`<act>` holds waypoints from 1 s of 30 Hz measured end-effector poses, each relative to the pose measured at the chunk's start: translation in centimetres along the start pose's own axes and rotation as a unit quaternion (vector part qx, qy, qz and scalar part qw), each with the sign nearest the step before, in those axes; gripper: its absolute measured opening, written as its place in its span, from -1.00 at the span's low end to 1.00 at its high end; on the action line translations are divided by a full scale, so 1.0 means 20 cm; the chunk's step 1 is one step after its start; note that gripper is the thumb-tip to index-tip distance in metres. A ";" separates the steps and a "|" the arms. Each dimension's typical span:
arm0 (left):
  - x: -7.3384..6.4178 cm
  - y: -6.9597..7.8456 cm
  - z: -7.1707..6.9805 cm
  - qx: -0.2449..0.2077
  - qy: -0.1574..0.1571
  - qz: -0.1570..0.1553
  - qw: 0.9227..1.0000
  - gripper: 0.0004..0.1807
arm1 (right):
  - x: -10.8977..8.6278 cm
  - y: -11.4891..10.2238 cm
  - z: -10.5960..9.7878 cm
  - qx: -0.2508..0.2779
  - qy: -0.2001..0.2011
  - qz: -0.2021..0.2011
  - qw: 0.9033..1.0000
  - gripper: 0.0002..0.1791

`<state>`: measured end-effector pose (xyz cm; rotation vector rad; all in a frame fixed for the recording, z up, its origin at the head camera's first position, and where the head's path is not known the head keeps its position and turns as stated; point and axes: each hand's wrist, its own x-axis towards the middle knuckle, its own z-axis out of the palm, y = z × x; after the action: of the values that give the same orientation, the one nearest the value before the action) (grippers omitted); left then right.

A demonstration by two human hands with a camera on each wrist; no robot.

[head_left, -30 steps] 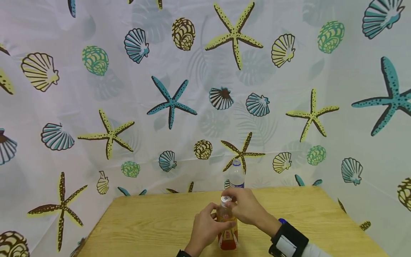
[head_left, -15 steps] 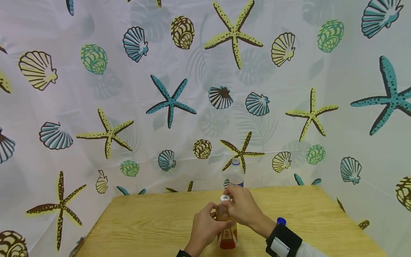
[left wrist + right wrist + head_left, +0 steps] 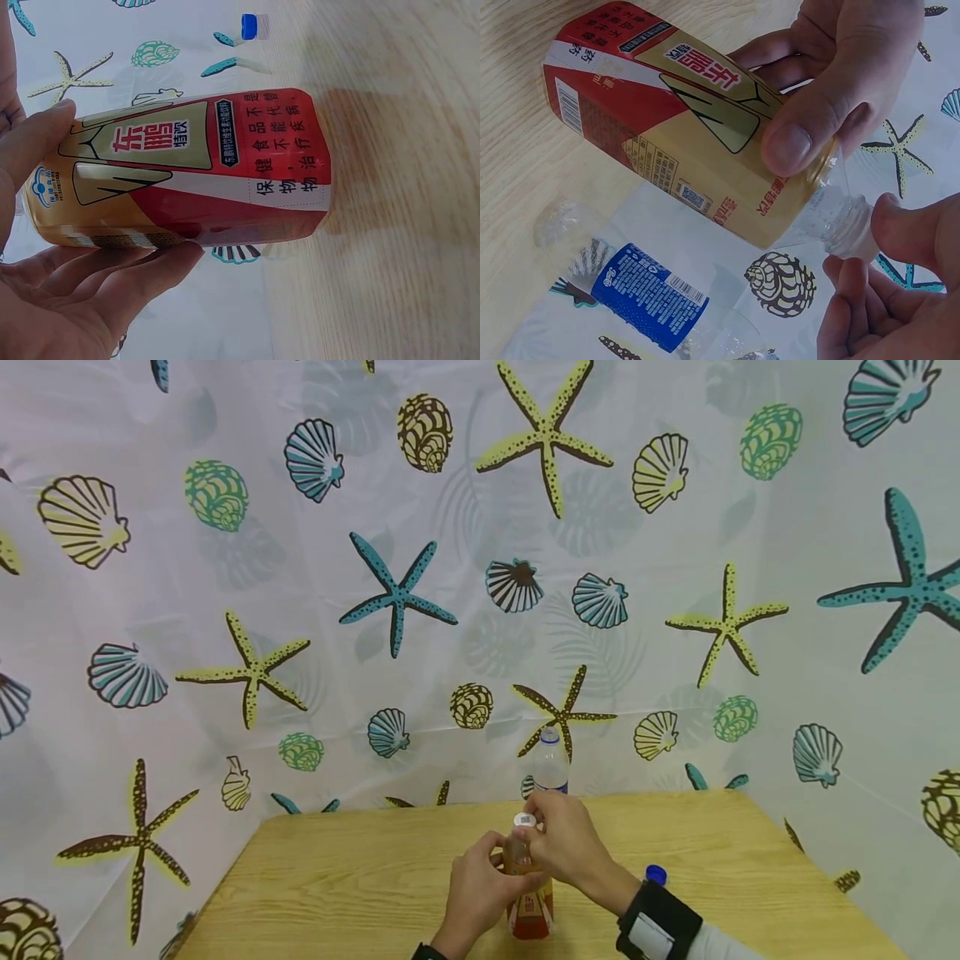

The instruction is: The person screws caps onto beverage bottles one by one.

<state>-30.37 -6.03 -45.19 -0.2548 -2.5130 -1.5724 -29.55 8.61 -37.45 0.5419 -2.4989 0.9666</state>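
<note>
A drink bottle (image 3: 531, 920) with a red and gold label stands upright on the wooden table. My left hand (image 3: 480, 887) grips it around the upper label, thumb on one side and fingers on the other; in the left wrist view the label (image 3: 202, 161) faces the camera. At the top, my right hand (image 3: 568, 845) pinches the bottle's white cap (image 3: 524, 820) between thumb and fingers. The right wrist view shows the clear neck (image 3: 847, 225) just below those fingertips, the cap mostly covered by them.
Behind the held bottle stands a clear bottle with a blue label (image 3: 651, 296), without a visible cap. A small clear thing with a blue top (image 3: 656, 875) is on the table (image 3: 337, 877) near my right wrist. A shell-patterned sheet (image 3: 450, 643) hangs behind the table.
My right forearm has shifted slightly left, so more of the blue-topped thing shows beside it. Both hands remain on the bottle, the right one still pinching its cap.
</note>
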 end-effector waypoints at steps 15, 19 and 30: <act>-0.02 -0.01 0.01 -0.014 0.001 0.011 1.000 -0.38 | -0.01 0.01 0.01 -0.007 0.005 -0.002 1.000 -0.80; -0.02 -0.01 0.01 -0.019 0.000 0.013 1.000 -0.37 | -0.01 0.00 0.01 -0.005 0.005 0.004 1.000 -0.79; -0.02 -0.01 0.01 -0.008 -0.009 0.005 1.000 -0.34 | -0.02 0.02 0.02 -0.002 0.010 0.003 1.000 -0.81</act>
<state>-30.10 -5.95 -45.52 -0.2838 -2.5098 -1.5934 -29.51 8.68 -38.08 0.5198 -2.4854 0.9647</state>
